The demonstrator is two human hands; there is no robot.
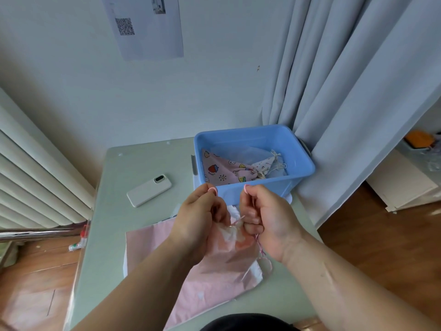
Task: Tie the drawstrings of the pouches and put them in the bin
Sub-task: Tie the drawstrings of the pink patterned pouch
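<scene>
Over a pale table (107, 235) by curtains (346, 91), left hand (198, 220) and right hand (269, 216) pinch drawstrings (260, 247).

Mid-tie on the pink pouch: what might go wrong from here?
1. The drawstring tail hangs loose below the right hand; it may slip and leave the knot slack.
2. The left hand grips the bunched neck of the pink pouch; letting go early may reopen it.

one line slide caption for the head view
Left hand and right hand grip the drawstrings of a pink pouch on the table, near a blue bin holding other pouches.
</scene>
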